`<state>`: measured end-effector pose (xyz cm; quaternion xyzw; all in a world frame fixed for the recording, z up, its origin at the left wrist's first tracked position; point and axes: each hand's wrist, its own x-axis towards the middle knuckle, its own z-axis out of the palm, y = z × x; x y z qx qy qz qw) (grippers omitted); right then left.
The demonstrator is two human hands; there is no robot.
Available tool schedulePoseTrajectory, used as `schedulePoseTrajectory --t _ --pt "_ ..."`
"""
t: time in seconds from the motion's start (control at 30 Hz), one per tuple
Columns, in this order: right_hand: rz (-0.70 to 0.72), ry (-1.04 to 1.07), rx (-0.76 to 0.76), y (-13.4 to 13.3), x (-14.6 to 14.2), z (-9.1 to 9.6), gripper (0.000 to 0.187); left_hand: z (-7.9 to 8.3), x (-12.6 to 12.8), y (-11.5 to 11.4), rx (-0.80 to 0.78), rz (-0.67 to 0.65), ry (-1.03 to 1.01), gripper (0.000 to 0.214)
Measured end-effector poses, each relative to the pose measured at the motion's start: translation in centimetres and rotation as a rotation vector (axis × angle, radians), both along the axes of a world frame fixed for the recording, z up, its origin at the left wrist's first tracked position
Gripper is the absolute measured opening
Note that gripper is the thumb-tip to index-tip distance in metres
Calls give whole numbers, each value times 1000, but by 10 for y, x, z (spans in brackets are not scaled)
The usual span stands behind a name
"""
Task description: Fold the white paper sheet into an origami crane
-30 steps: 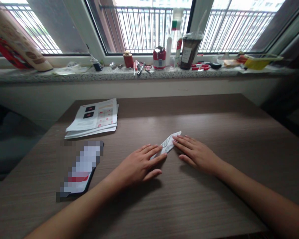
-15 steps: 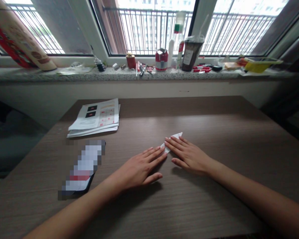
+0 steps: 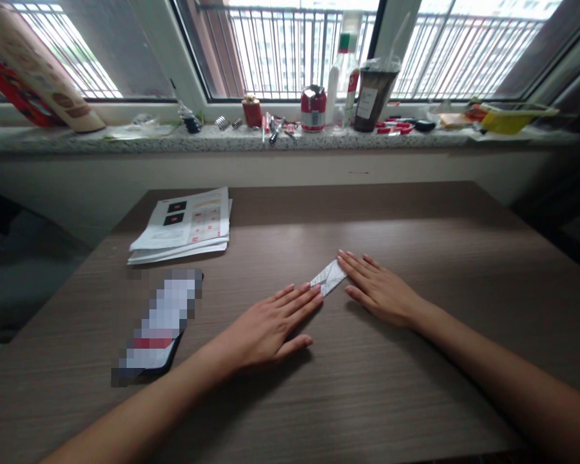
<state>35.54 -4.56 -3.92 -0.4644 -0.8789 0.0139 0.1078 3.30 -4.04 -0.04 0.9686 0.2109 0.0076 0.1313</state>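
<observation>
A small folded piece of printed paper [image 3: 329, 278] lies on the brown wooden table [image 3: 396, 393], slanting up to the right. My left hand [image 3: 275, 325] rests flat with its fingers stretched out, the fingertips on the paper's lower left end. At the upper right end, the fingertips of my right hand [image 3: 379, 287] press down on the paper, the hand also flat and open. The middle of the paper shows between the hands; both its ends are hidden under my fingers.
A phone [image 3: 159, 322] with a blurred-out screen lies left of my left arm. Behind it sits a stack of printed sheets [image 3: 183, 222]. Along the granite windowsill [image 3: 251, 143] stand a red can [image 3: 313, 108], a lidded drink cup [image 3: 373, 96], a bottle [image 3: 343, 77] and a yellow basket [image 3: 507, 119].
My right hand has slid to the right along the paper, uncovering its middle. My left hand has stayed nearly in place on the lower end.
</observation>
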Motion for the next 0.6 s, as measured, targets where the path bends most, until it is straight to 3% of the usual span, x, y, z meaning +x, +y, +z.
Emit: schedulePoseTrajectory --t 0.33,0.6 --pt "6 59 -6 -2 -1 10 64 -4 2 9 42 -30 -85 63" --pt "111 193 56 -4 -11 22 33 4 6 12 119 33 -122 44"
